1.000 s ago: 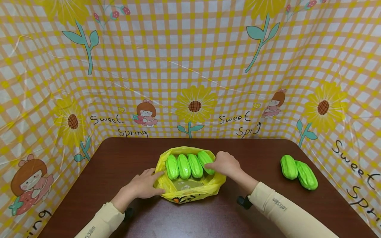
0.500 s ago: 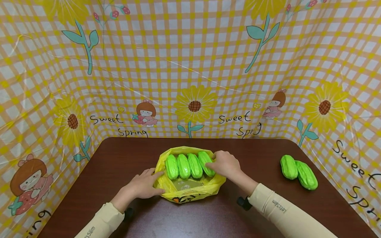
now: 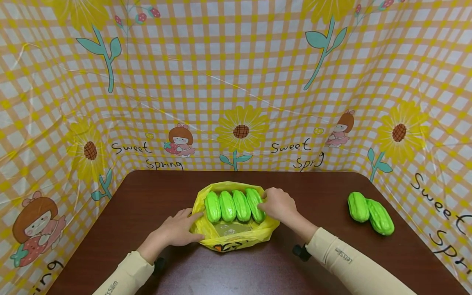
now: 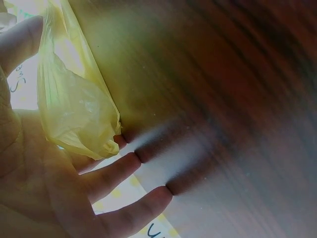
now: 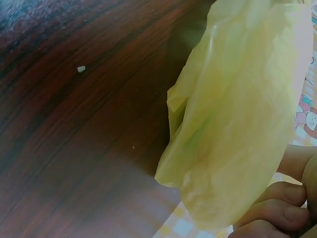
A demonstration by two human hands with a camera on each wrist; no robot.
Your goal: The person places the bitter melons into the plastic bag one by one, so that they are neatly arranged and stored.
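A yellow plastic bag (image 3: 239,242) stands with its mouth spread wide near the middle of the table. Several bright green, ridged vegetables that look like toy cucumbers (image 3: 228,206) lie side by side inside it. My left hand (image 3: 177,229) rests against the bag's left side, fingers spread; in the left wrist view, fingertips (image 4: 161,196) touch the table beside the bag (image 4: 79,109). On the right, my right hand (image 3: 280,204) holds the bag's rim, its thumb by the rightmost cucumber (image 3: 255,205). Curled fingers (image 5: 277,210) show behind the bag (image 5: 237,124) in the right wrist view.
Two more green cucumbers (image 3: 368,211) lie touching on the right part of the brown table (image 3: 228,274). A patterned yellow check cloth (image 3: 236,82) hangs around the back and sides. A small pale crumb (image 5: 81,69) lies on the table.
My right thumb has drawn back slightly toward the bag's right rim. The rightmost cucumber has turned a little straighter, more in line with the others. The left hand has stayed in place.
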